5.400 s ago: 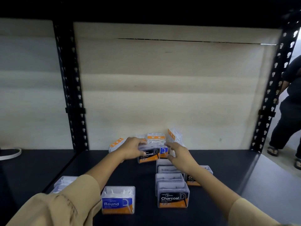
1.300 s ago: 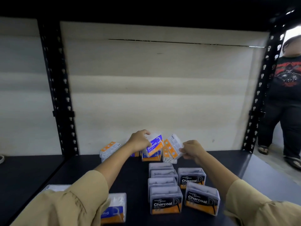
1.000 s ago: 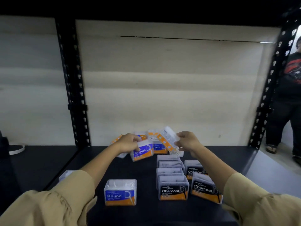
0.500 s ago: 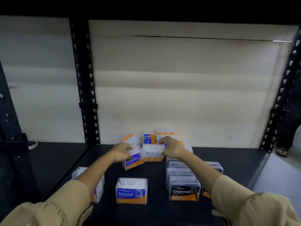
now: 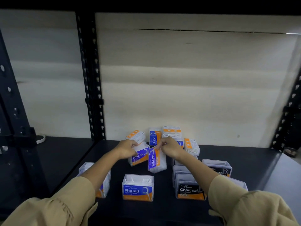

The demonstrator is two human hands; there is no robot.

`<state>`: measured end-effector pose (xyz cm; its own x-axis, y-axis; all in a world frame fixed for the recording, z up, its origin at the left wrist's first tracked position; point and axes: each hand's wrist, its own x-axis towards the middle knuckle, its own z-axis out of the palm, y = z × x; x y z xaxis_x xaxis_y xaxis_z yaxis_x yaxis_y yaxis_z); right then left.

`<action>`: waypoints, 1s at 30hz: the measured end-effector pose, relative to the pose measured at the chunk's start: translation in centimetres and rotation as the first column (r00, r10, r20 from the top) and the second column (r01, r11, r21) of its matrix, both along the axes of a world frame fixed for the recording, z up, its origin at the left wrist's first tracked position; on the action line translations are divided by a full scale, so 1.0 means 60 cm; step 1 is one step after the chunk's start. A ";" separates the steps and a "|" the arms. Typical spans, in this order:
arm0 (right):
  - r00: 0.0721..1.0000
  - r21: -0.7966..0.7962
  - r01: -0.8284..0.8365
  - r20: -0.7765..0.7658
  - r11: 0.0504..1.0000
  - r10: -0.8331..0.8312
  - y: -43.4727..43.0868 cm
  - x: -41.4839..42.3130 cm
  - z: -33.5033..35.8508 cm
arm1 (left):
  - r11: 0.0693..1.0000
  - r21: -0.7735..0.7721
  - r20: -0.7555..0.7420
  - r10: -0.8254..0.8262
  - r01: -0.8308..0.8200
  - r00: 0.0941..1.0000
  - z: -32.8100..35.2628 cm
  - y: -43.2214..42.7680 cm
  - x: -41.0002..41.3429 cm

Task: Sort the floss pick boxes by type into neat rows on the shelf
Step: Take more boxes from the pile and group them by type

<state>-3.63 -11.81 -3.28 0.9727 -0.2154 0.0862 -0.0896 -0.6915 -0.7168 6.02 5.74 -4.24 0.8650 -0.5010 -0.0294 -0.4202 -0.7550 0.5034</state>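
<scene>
One Smooth box (image 5: 139, 156) is gripped by the left hand (image 5: 126, 148); at its 3 o'clock, a tilted Smooth box (image 5: 156, 160) is pinched by the right hand (image 5: 170, 146).

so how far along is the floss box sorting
About midway. Done: Charcoal boxes stand in rows at front right, and a Round box stands at front centre. In hand: the left hand holds one Smooth box; the right hand holds another Smooth box, turned on end. Left: the jumbled pile at the back, including a Round box on end.
</scene>
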 end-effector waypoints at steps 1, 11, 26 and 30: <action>1.000 0.034 0.001 0.000 0.999 -0.001 -0.001 -0.002 0.001 | 1.000 0.000 -0.001 -0.002 0.002 1.000 0.000 0.000 0.000; 0.990 -0.197 -0.117 0.050 0.973 0.129 0.014 -0.005 0.013 | 1.000 0.030 0.027 -0.008 0.007 1.000 -0.002 0.000 -0.002; 0.925 -0.433 -0.322 -0.336 0.842 0.180 0.033 -0.027 0.012 | 0.997 0.067 0.040 -0.033 0.030 0.999 0.002 0.003 -0.008; 0.964 -0.538 -0.248 -0.223 0.806 0.148 0.053 -0.022 0.000 | 0.992 0.112 0.047 -0.059 0.053 0.997 0.009 0.012 -0.006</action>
<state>-4.95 -8.64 -3.30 0.9993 0.0195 -0.0310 0.0132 -0.9816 -0.1905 5.68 6.44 -3.70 0.8375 -0.5446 -0.0450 -0.4857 -0.7796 0.3954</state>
